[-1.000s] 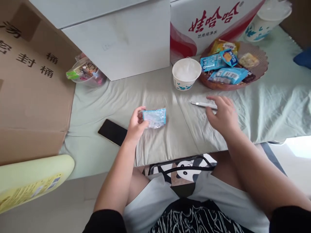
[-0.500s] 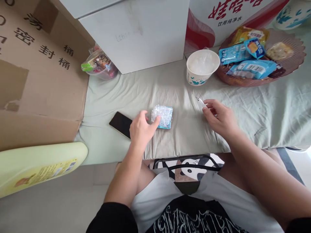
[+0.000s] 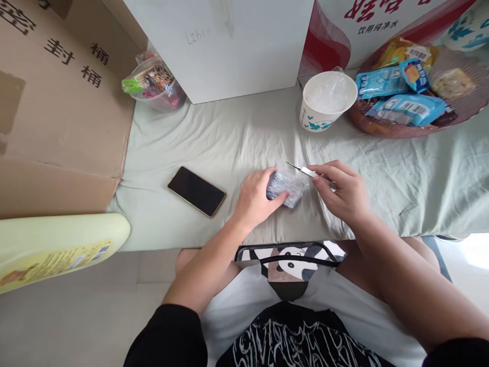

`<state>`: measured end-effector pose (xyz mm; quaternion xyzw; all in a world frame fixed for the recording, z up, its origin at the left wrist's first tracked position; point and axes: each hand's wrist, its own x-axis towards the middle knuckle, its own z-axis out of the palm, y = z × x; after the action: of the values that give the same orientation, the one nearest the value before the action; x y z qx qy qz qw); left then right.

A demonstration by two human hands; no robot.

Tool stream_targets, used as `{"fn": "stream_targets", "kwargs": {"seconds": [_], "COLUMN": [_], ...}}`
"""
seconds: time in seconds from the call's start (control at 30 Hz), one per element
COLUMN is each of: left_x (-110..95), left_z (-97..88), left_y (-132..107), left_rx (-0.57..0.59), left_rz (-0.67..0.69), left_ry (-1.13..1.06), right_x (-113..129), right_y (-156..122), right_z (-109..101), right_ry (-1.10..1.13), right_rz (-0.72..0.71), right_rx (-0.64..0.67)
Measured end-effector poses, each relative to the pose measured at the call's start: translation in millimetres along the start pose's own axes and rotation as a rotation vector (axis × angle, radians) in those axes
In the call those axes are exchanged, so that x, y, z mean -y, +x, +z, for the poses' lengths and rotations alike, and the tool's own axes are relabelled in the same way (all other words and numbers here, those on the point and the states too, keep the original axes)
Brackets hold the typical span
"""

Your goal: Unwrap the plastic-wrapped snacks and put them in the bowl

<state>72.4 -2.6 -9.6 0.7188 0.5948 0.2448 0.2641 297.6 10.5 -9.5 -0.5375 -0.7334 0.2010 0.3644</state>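
Note:
My left hand [image 3: 256,196] is closed around the left side of a small square packet [image 3: 286,188] in crinkled clear film. Its thumb lies along the near edge and the fingers along the far edge. Part of the packet is hidden under the hand. Just to the right, my right hand [image 3: 340,191] pinches a slim craft knife [image 3: 307,172] with a pale handle and a thin metal tip. That tip points left and hovers by the packet's far right corner; whether it touches the film I cannot tell.
A black phone [image 3: 196,191] lies left of my left hand. Behind stand a paper cup [image 3: 319,122] with clear plastic inside, a snack bowl [image 3: 405,130], a white box [image 3: 244,66] and a tub of small items [image 3: 156,89]. A cardboard carton [image 3: 69,132] and a yellow-green bottle [image 3: 64,234] border the left.
My left hand has moved right, taken hold of the packet and shifted it toward my right hand. The knife has turned, its tip now pointing left at the packet. The view has shifted slightly.

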Motion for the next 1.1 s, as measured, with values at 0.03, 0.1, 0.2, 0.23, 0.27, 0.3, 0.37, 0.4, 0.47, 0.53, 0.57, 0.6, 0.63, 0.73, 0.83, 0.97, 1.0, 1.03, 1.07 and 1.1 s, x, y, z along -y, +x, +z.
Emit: {"fn": "stream_targets", "kwargs": {"seconds": [0.03, 0.1, 0.2, 0.23, 0.27, 0.3, 0.37, 0.4, 0.47, 0.53, 0.57, 0.6, 0.63, 0.73, 0.83, 0.97, 1.0, 1.03, 1.07, 1.1], "left_x": [-2, -4, -2, 0, 2, 4, 11, 15, 24, 30, 32, 32, 32, 29, 26, 20, 18, 16, 15, 14], "left_z": [2.1, 4.3, 4.4, 4.0, 3.4, 2.6, 0.5, -0.9, -4.0, -7.1, -8.3, -9.2, -9.7, -9.5, -9.9, -14.6, -16.4, -18.3, -20.4, -22.7], "left_y": [0, 0, 0, 0, 1, 1, 4, 6, 10, 13, 14, 14, 14, 14, 15, 16, 16, 16, 16, 17], "left_rx": [-0.015, -0.081, -0.175, -0.189, -0.200, -0.213, -0.266, -0.299, -0.349, -0.352, -0.348, -0.349, -0.349, -0.320, -0.299, -0.288, -0.250, -0.209, -0.175, -0.153], "left_rz": [-0.005, -0.022, -0.018, 0.002, 0.021, 0.035, 0.021, -0.010, -0.089, -0.133, -0.136, -0.130, -0.120, -0.089, -0.086, -0.236, -0.297, -0.354, -0.401, -0.437], "left_ry": [-0.032, -0.077, -0.089, -0.095, -0.101, -0.110, -0.148, -0.179, -0.252, -0.279, -0.251, -0.202, -0.142, -0.024, -0.119, -0.685, -0.864, -1.018, -1.135, -1.211], "right_x": [1, 5, 9, 10, 11, 11, 8, 5, -4, -15, -20, -25, -28, -30, -22, -7, -4, -2, 0, 0], "right_y": [-1, -5, -10, -12, -12, -13, -12, -11, -8, -5, -4, -2, -1, 0, -2, -5, -5, -5, -5, -4], "right_z": [0, 0, 5, 8, 10, 12, 13, 12, 8, 2, -1, -4, -6, -6, 1, 12, 14, 16, 16, 16], "right_ry": [-0.003, -0.001, 0.011, 0.014, 0.015, 0.010, -0.026, -0.061, -0.154, -0.253, -0.298, -0.340, -0.376, -0.410, -0.306, -0.057, 0.005, 0.052, 0.080, 0.090], "right_rz": [0.002, -0.001, -0.008, -0.012, -0.015, -0.015, 0.003, 0.021, 0.061, 0.103, 0.123, 0.137, 0.144, 0.114, 0.032, -0.137, -0.185, -0.219, -0.234, -0.229], "right_rx": [-0.016, -0.027, 0.007, 0.027, 0.048, 0.067, 0.088, 0.084, 0.058, 0.026, 0.007, -0.020, -0.053, -0.123, -0.095, 0.016, 0.062, 0.108, 0.145, 0.172]}}
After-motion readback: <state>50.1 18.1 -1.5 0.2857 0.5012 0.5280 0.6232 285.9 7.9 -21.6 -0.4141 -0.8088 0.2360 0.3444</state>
